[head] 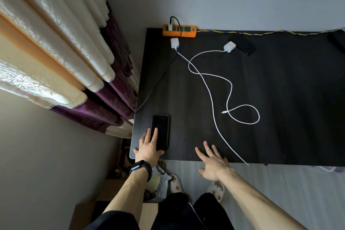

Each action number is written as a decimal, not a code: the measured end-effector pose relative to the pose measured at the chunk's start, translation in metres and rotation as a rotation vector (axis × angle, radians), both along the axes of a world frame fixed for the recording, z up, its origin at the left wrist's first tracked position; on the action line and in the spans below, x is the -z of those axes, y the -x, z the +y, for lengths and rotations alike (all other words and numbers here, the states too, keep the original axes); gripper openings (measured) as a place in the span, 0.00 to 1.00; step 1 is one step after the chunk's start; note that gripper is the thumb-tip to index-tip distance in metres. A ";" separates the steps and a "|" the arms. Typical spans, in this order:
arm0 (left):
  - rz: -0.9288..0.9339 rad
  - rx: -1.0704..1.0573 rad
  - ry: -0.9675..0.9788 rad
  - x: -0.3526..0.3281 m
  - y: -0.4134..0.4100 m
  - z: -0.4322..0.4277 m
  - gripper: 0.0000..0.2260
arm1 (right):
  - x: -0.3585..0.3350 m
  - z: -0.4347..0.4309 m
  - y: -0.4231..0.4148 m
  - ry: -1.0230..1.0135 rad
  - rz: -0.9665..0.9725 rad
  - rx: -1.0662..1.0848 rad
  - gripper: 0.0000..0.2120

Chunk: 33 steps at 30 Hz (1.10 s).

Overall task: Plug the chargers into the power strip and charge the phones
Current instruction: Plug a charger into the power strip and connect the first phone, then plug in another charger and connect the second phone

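Phones are lying at opposite ends of the dark bench [291, 102], which is standing with its far edge against the wall and its left edge close to a curtain [56, 52]. The bench's right half is offering the widest bare stretch. An orange power strip [184, 34] is sitting at the far left corner, along the far edge. The near phone [162, 127] is lying screen up by the near left corner, just inside both edges. The far phone [243, 44] is resting near the far edge, touching a loose white charger [230, 46]. That charger's looping white cable [230, 87] is ending in a free connector mid-bench. A second loose charger [174, 42] is lying just in front of the strip, its long white cable [212, 106] trailing off the near edge. A plugged-in charger [170, 27] is standing in the strip's leftmost socket, its black cable [162, 74] dropping over the left edge.

The left grip [148, 148] is lying flat, fingers straight, on the near phone's left side. The right grip [214, 162] is spreading wide over the near edge, holding nothing, beside the long cable.
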<state>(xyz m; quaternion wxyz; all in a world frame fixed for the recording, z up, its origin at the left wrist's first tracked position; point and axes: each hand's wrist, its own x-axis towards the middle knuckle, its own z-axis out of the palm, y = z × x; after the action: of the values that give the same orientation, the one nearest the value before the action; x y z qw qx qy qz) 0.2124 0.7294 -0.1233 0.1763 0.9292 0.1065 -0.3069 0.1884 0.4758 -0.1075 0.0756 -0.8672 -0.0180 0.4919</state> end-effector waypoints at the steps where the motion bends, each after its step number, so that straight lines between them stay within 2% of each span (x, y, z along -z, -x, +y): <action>1: 0.001 0.006 -0.008 0.000 0.000 0.000 0.42 | 0.001 0.000 0.000 -0.002 -0.001 -0.001 0.39; 9: 0.051 0.092 -0.105 -0.011 -0.006 -0.010 0.43 | -0.001 -0.002 -0.001 -0.019 -0.023 -0.001 0.37; 13: 0.043 0.111 -0.099 -0.024 -0.010 -0.020 0.35 | -0.004 -0.005 0.001 -0.082 -0.061 0.053 0.35; 17: -0.029 0.186 -0.029 -0.036 -0.015 -0.036 0.25 | -0.015 -0.014 0.003 -0.221 -0.130 0.226 0.28; 21: -0.080 0.240 0.035 -0.054 -0.032 -0.069 0.24 | -0.033 -0.038 0.006 -0.351 -0.143 0.523 0.21; 25: -0.128 0.242 0.107 -0.073 -0.058 -0.116 0.23 | -0.056 -0.086 -0.001 -0.457 -0.263 0.753 0.14; 33: -0.183 0.190 0.231 -0.096 -0.110 -0.236 0.21 | -0.098 -0.214 -0.054 -0.571 -0.473 0.930 0.10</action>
<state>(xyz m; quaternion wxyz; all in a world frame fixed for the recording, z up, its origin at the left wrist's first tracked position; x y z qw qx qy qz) 0.3223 0.4932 -0.0270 0.2610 0.9326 -0.0345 -0.2467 0.2421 0.2614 -0.0098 0.5073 -0.8155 0.2158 0.1761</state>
